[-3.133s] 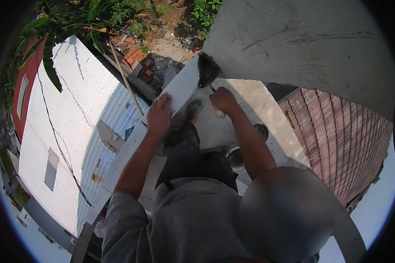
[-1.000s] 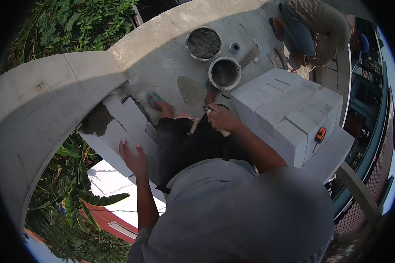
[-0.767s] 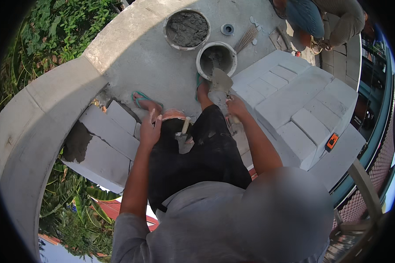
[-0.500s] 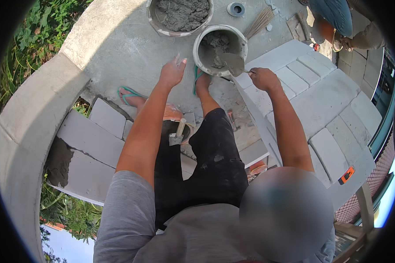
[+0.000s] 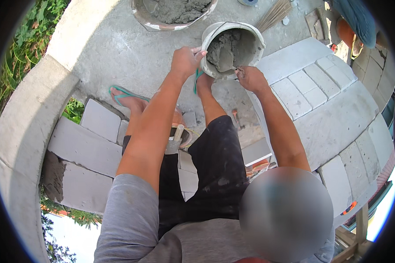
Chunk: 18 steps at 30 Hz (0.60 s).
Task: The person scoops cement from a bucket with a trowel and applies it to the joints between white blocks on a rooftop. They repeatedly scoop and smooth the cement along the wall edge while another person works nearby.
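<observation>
A whitish bucket (image 5: 258,40) with grey mortar (image 5: 220,46) inside stands tilted, its mouth facing me. My left hand (image 5: 186,61) grips the left side of its rim, thumb and fingers pinched there. At the near right of the bucket, my right hand (image 5: 253,79) is closed round the handle of a trowel (image 5: 226,60). The trowel's blade dips into the bucket against the mortar; the handle is mostly hidden in my fist. Between my legs, lower down, is an orange bucket (image 5: 178,116) with a light-coloured tool handle (image 5: 178,132) sticking up.
A large tub (image 5: 140,19) of mortar stands at the far side beside a stick broom (image 5: 274,15). Pale blocks (image 5: 333,111) cover a raised surface on my right, with an orange tape measure (image 5: 349,207). More blocks (image 5: 85,136) lie left by a curved wall (image 5: 26,105). Another person (image 5: 355,19) is at far right.
My left hand has moved right and taken hold of the bucket's rim. The bucket has tipped toward me. My right hand has shifted slightly left, bringing the trowel blade deeper into the bucket.
</observation>
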Motion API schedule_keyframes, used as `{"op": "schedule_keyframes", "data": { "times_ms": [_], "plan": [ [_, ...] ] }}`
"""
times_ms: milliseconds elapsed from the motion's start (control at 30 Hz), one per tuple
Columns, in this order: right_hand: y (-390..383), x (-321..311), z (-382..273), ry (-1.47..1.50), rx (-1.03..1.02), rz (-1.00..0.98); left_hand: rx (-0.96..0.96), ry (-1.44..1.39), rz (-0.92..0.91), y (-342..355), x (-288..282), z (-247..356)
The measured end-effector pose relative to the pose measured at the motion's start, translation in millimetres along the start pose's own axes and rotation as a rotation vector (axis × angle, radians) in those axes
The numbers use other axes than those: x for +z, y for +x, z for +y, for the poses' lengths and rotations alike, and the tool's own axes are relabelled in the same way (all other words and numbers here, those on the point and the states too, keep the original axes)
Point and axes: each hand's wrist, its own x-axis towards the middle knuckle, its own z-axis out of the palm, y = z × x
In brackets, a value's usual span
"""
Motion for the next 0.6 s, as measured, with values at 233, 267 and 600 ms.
{"op": "schedule_keyframes", "data": {
  "times_ms": [233,267,600],
  "plan": [
    [-7,61,7,0.478,0.098,0.167,-0.015,0.047,-0.023,-4,-1,15],
    [-5,67,4,0.529,0.097,0.185,-0.002,0.045,-0.014,-2,-2,14],
    [-8,93,0,0.761,0.027,0.368,-0.071,0.067,-0.112,14,-22,1]
  ]
}}
